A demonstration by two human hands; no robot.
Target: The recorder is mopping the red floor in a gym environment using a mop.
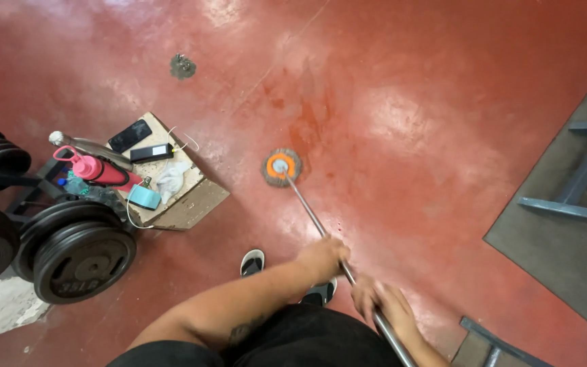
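1. Your left hand [322, 258] is closed around the metal mop handle [314, 221], fist wrapped tight on the shaft higher toward the mop head.
2. Your right hand [385, 306] is also closed on the same handle, just behind the left hand and nearer your body; its fingers curl over the shaft from the right.
3. The two hands sit close together on the handle, not touching, with a short bare stretch of shaft between them.
4. From your grip the handle runs up and to the left across the red floor [409, 102]; its long axis is a diagonal, the near end passing your right wrist toward the lower edge of the view.
5. The far end points at the mop head [281, 167], a round orange and grey tuft that rests flat on the floor, well beyond your left hand.
6. Around the mop head the floor shows a darker wet patch that spreads up and to the right.
7. Left of the mop head lies a flat cardboard sheet [195, 204] with a pink bottle [100, 170], a black phone [130, 135] and a white cloth [171, 181] on it.
8. Farther left of the mop head stand black weight plates [83, 261].
9. Your sandalled foot [253, 261] shows just below the mop head, beside your left forearm.
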